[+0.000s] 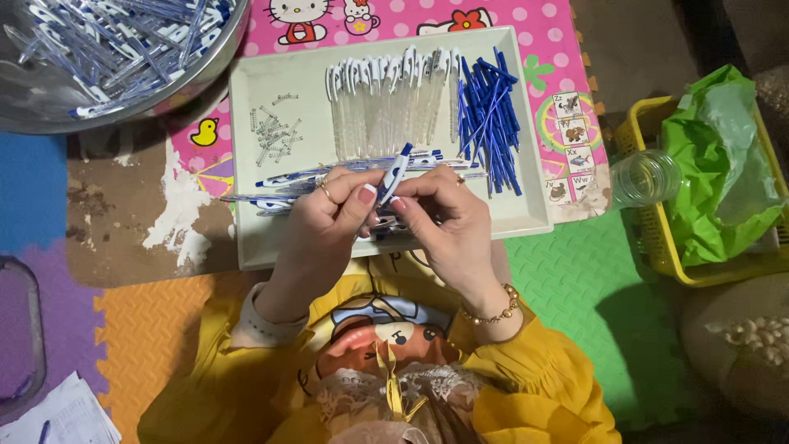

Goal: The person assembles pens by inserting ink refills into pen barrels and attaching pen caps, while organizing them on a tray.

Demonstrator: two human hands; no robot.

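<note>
Yellow basket (649,222) with green plastic bag (715,164), clear cup (645,177), foam mat (575,279)

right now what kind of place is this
Probably a home floor used for piecework: bright foam play mats lie under a white tray of pen parts, and both hands, left and right, hold a pen.

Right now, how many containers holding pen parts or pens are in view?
2: the white tray under both hands, holding barrels, blue refills and springs, and the metal bowl of pens at top left, partly cut off. Others may lie outside the view.
</note>
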